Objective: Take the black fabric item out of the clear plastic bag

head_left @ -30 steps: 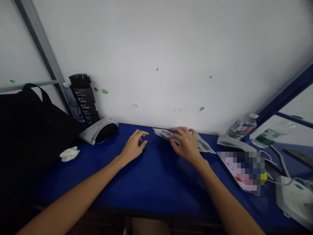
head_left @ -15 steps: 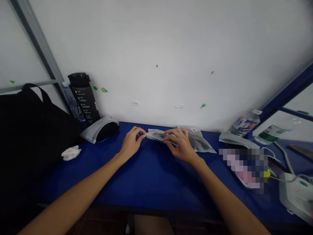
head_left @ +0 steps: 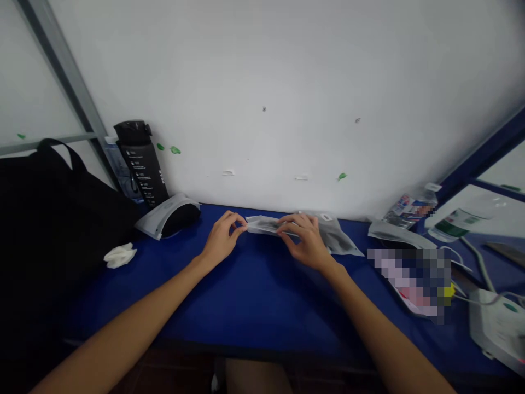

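Observation:
A frosted plastic zip bag (head_left: 261, 225) with something dark inside lies near the wall, on the blue tabletop (head_left: 241, 306). My left hand (head_left: 221, 238) pinches its left end between thumb and fingertips. Over its right part, my right hand (head_left: 305, 241) grips the bag with bent fingers, the thumb at the near edge; the hand covers that part. Right behind this hand, more frosted plastic with a dark content and a small white label (head_left: 337, 238) shows; whether it is the same bag I cannot tell.
To the left are a black bag (head_left: 53, 230), a crumpled tissue (head_left: 120, 255), a black bottle (head_left: 143, 169) and a frosted pouch (head_left: 159, 216). To the right are plastic bottles (head_left: 455, 224), another frosted pouch (head_left: 404, 234), a pixelated flat item (head_left: 410, 282) and a white power strip (head_left: 496, 323).
My right hand has shifted slightly right along the bag, and more of the bag's left part shows. My left hand keeps its pinch almost in place.

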A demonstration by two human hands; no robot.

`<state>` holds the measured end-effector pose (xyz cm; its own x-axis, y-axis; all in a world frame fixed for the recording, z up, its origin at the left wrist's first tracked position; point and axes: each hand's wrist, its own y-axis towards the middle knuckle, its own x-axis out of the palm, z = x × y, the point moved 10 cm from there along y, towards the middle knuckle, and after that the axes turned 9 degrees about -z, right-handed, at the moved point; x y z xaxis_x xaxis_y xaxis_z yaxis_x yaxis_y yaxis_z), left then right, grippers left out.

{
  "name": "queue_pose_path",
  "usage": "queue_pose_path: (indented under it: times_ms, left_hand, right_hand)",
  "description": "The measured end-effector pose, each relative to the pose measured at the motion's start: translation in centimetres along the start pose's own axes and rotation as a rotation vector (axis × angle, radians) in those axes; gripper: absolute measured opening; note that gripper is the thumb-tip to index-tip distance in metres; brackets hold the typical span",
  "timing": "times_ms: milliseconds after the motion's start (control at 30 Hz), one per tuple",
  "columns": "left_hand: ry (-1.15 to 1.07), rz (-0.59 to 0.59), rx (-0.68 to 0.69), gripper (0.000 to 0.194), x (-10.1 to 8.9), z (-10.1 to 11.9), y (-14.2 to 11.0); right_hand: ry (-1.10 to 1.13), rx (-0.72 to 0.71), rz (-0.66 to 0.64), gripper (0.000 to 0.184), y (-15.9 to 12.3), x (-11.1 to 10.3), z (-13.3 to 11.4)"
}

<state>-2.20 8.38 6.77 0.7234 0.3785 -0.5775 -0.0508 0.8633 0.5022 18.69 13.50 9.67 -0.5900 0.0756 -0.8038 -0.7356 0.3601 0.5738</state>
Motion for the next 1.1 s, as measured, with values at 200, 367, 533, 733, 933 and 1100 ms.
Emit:
queue_pose_path:
  times_ms: [200, 367, 533, 733, 933, 1100]
  left_hand:
    - [-0.034, -0.011, 0.037, 0.004, 0.1, 0.4, 0.0]
    - [-0.062, -0.003, 0.035, 0.005, 0.2, 0.6, 0.0]
    - [-0.064, 0.011, 0.007, 0.005, 0.2, 0.4, 0.0]
    - [-0.099, 0.005, -0.079, 0.008, 0.5, -0.5, 0.0]
    - [-0.171, -0.009, -0.152, 0.018, 0.9, -1.5, 0.0]
    - [-0.151, -0.009, -0.170, 0.022, 1.0, -1.9, 0.0]
  right_hand:
    - [0.012, 0.014, 0.026, 0.009, 0.0, -0.2, 0.2]
    - [0.026, 0.042, 0.032, 0.010, 0.1, -0.5, 0.1]
    - [0.024, 0.048, 0.041, 0.010, 0.1, -0.6, 0.2]
    - [0.016, 0.058, 0.036, 0.010, 0.1, -0.3, 0.5]
    - [0.022, 0.062, 0.039, 0.010, 0.0, -0.4, 0.6]
    - [0.021, 0.064, 0.032, 0.010, 0.0, -0.2, 0.6]
